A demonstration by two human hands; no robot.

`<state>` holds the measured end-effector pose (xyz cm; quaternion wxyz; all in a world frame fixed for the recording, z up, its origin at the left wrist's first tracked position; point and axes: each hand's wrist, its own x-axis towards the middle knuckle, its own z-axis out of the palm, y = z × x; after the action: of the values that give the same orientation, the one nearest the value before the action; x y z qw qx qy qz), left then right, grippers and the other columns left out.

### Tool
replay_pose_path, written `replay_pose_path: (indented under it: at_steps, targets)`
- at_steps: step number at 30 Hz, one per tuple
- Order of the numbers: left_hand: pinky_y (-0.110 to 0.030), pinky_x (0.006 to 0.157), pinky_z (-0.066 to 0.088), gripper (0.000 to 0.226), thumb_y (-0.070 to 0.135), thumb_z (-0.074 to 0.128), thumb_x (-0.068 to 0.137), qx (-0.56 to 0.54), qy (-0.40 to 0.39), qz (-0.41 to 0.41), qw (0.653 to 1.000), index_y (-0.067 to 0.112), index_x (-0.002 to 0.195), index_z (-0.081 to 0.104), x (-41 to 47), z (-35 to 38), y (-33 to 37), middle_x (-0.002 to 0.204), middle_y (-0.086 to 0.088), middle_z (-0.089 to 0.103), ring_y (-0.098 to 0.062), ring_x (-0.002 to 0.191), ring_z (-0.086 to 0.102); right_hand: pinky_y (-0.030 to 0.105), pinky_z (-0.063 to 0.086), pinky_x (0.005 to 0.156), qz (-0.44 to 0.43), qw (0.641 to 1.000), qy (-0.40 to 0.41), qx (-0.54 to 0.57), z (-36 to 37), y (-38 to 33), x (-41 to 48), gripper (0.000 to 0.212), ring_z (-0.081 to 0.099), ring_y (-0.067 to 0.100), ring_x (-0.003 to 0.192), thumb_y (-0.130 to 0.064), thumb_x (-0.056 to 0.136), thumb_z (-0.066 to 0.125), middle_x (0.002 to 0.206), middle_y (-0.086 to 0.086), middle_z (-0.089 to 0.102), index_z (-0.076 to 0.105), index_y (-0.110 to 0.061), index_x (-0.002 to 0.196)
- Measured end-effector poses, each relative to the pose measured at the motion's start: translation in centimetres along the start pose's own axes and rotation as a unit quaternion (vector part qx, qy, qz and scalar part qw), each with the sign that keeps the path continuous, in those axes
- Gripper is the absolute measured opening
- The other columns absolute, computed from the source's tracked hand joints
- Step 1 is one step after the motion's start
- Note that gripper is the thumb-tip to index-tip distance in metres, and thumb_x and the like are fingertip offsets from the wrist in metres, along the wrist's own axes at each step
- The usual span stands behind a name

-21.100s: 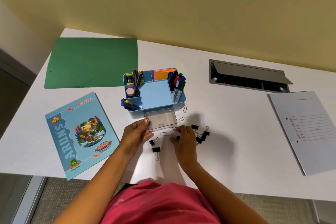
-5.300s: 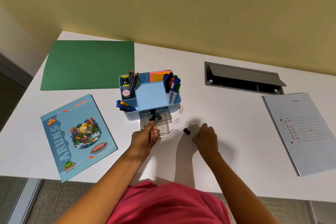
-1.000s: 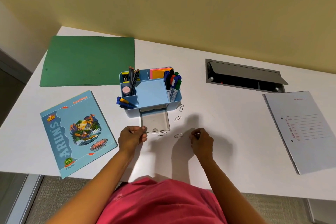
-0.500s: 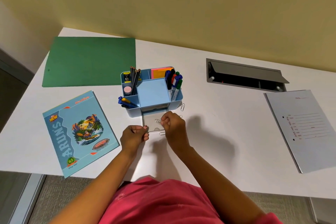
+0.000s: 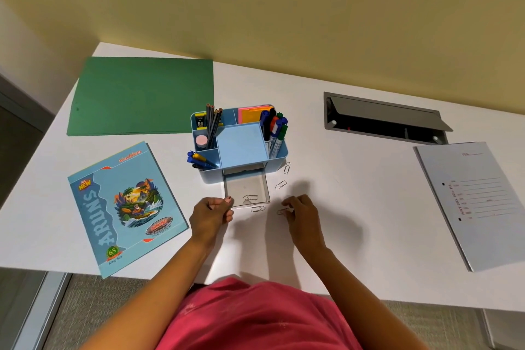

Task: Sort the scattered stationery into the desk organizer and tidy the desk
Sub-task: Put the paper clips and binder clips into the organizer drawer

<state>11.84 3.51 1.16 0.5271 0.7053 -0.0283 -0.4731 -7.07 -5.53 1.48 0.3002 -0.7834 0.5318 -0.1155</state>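
Note:
The blue desk organizer [image 5: 241, 148] stands mid-desk, holding pencils, pens, markers and sticky notes. Its clear drawer [image 5: 246, 189] is pulled out toward me with one paper clip [image 5: 250, 197] inside. My left hand [image 5: 210, 214] grips the drawer's front left corner. My right hand [image 5: 301, 214] rests on the desk to the drawer's right, fingertips pinching a paper clip [image 5: 282, 211]. Three more paper clips lie loose: one paper clip [image 5: 258, 209] in front of the drawer, another paper clip [image 5: 280, 185] to its right, a third paper clip [image 5: 287, 168] beside the organizer.
A green folder [image 5: 142, 95] lies at the back left and a blue notebook [image 5: 125, 204] at the front left. A grey cable hatch [image 5: 383, 119] is open at the back right. A grey file folder [image 5: 477, 202] overhangs the right front edge.
My right hand has drawn back from over the drawer, leaving a paper clip inside, and now pinches another clip on the desk to the right. My left hand has stayed at the drawer.

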Motion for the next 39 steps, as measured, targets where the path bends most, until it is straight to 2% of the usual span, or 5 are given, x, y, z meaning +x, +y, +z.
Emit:
replay_pose_path:
  at_steps: [12,17,23,32,39]
  targets:
    - [-0.034,0.07,0.06,0.029,0.015,0.07,0.085,-0.01,-0.009,-0.005,1.0,-0.009,0.101,0.062,0.1,-0.1,-0.1,0.099,-0.029,0.068,-0.027,0.071,0.063,0.028,0.043,0.084,0.065,0.985,-0.084,-0.135,0.3,-0.3,0.1,0.023,0.056,0.025,0.096,-0.019,0.098,0.048,0.104,0.014,0.058,0.061,0.0,0.1]
    - [-0.031,0.068,0.06,0.026,0.015,0.07,0.085,-0.014,-0.011,0.001,1.0,-0.006,0.098,0.062,0.2,-0.1,-0.2,0.1,-0.03,0.067,-0.027,0.072,0.064,0.033,0.047,0.07,0.031,0.999,0.011,-0.02,0.1,-2.1,-0.2,0.009,0.056,0.024,0.076,-0.012,0.091,0.06,0.092,0.011,0.056,0.059,-0.003,0.086]
    - [-0.038,0.068,0.061,0.033,0.019,0.069,0.086,-0.008,-0.022,-0.005,1.0,-0.007,0.104,0.06,0.5,-0.3,-0.5,0.103,-0.029,0.067,-0.026,0.074,0.064,0.005,0.033,0.065,-0.073,0.995,0.066,0.032,0.2,-6.0,0.7,0.008,0.045,0.012,0.074,-0.003,0.086,0.062,0.085,0.008,0.055,0.056,-0.008,0.083]
    - [-0.033,0.06,0.06,0.034,0.021,0.07,0.086,0.003,-0.013,-0.014,1.0,-0.005,0.105,0.061,0.3,-0.1,-0.3,0.102,-0.026,0.067,-0.025,0.075,0.065,0.022,0.053,0.055,-0.208,0.97,0.124,-0.027,0.5,-7.1,1.6,0.012,0.062,0.026,0.063,0.004,0.071,0.075,0.073,0.015,0.063,0.064,0.005,0.076]
    - [-0.029,0.055,0.06,0.036,0.02,0.068,0.087,-0.005,-0.006,-0.018,1.0,-0.008,0.107,0.057,0.1,0.0,-0.1,0.091,-0.022,0.063,-0.024,0.072,0.063,0.028,0.047,0.066,-0.118,0.99,0.073,-0.008,0.8,-3.3,-0.1,0.014,0.052,0.018,0.078,0.0,0.087,0.054,0.088,0.001,0.055,0.056,-0.014,0.085]
